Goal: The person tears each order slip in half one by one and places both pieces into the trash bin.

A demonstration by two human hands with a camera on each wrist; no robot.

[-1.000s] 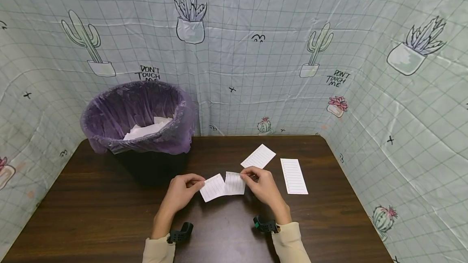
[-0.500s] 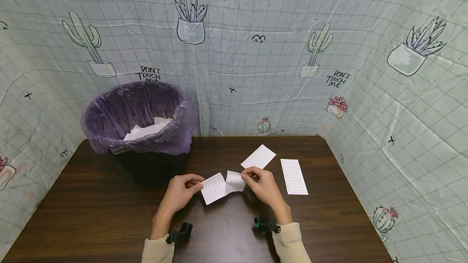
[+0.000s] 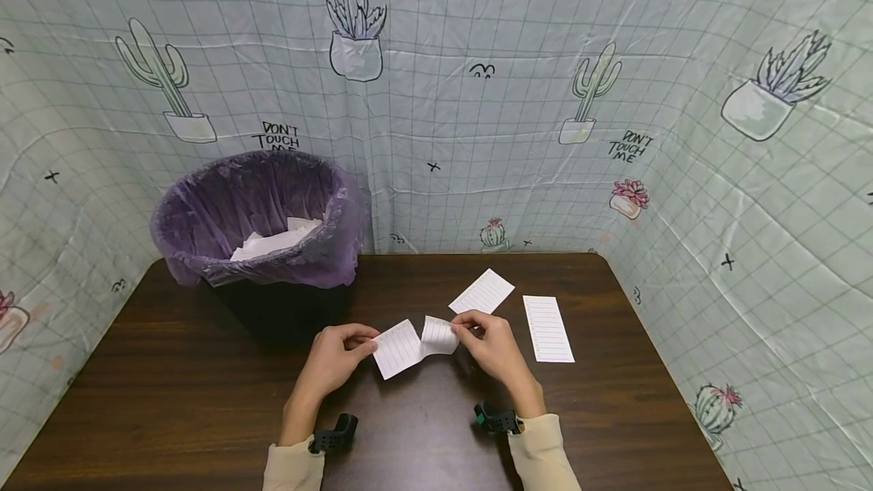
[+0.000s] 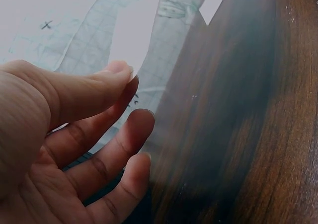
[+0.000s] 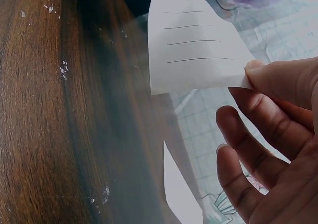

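Note:
A white lined paper slip (image 3: pixel 398 349) is held up over the table between both hands, with a tear running down from its top edge. Its two parts still seem to meet low in the middle. My left hand (image 3: pixel 337 354) pinches the left part by its outer edge, thumb against index finger, as the left wrist view confirms. At the other end, my right hand (image 3: pixel 491 347) pinches the right part, which curls. Ruled lines and a ragged torn edge on this paper (image 5: pixel 194 45) show in the right wrist view. The other fingers of each hand are loosely bent.
Two more lined slips lie on the brown table (image 3: pixel 170 400): one slanted slip (image 3: pixel 482 292) behind my right hand, one upright slip (image 3: pixel 549 329) to its right. A black bin with a purple liner (image 3: pixel 348 248) stands back left, white papers (image 3: pixel 276 242) inside. Patterned cloth surrounds the table.
The tear gap has widened. The right part of the slip has lifted and curled, while the left part has tilted a little. Both hands have barely moved.

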